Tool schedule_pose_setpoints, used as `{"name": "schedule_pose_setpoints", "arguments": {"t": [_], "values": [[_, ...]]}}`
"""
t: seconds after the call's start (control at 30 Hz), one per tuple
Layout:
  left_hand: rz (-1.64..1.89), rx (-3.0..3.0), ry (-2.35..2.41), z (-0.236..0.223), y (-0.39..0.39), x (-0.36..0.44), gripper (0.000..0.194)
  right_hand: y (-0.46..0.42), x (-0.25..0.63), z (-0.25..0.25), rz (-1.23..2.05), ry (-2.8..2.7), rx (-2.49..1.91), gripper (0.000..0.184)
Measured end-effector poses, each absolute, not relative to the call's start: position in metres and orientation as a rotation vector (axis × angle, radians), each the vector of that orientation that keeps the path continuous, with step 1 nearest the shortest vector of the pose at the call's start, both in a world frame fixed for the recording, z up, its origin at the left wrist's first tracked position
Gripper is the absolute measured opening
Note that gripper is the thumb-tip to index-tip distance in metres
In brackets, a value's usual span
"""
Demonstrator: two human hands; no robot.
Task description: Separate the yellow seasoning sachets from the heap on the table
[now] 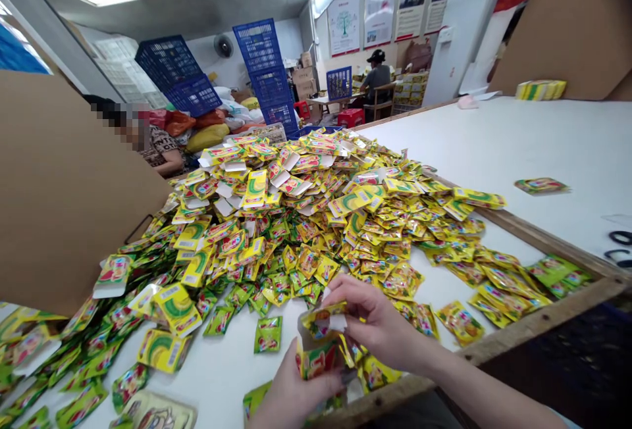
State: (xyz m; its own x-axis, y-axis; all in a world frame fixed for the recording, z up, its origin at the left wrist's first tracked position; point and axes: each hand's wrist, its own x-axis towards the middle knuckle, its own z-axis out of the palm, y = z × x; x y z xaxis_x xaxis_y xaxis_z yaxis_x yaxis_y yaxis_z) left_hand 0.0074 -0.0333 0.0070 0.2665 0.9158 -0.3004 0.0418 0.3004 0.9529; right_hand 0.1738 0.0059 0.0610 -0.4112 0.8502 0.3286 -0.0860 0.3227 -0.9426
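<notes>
My left hand (301,383) is closed around a small yellow box (316,358) with its top open, near the front edge of the table. Between the fingers of my right hand (368,314) is a yellow candy packet (320,322), right at the box's opening; whether part of it is inside I cannot tell. More yellow packets (378,373) lie just under my right wrist. A green packet (268,335) rests alone on the white tabletop beyond my left hand. Behind both hands rises a large heap of yellow boxes (256,189) and small packets.
A wooden rim (533,320) borders the table at the front and right. Cardboard sheets (64,199) stand at the left. On the white table to the right lies a single packet (542,185). Blue crates (266,67) are stacked behind; a person (378,77) sits farther back, another at left.
</notes>
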Motion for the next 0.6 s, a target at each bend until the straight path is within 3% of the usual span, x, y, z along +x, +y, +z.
{"name": "schedule_pose_setpoints", "arguments": {"t": [0.1, 0.2, 0.37, 0.5, 0.6], "values": [[0.701, 1.244, 1.129, 0.014, -0.032, 0.006, 0.041, -0.001, 0.180, 0.067, 1.012, -2.027, -0.862, 0.040], [0.653, 1.367, 1.051, 0.022, -0.031, 0.008, 0.041, -0.011, 0.188, 0.078, 0.911, -2.313, -0.997, 0.034], [0.695, 1.395, 0.963, 0.020, -0.032, 0.011, 0.058, -0.016, 0.199, 0.075, 1.007, -2.273, -0.935, 0.043], [0.577, 1.322, 0.929, 0.018, -0.037, 0.011, 0.076, -0.016, 0.204, 0.056, 0.961, -2.176, -0.880, 0.029], [0.558, 1.248, 0.903, 0.023, -0.039, 0.021, 0.079, -0.021, 0.207, 0.056, 1.113, -2.261, -0.837, 0.031]]}}
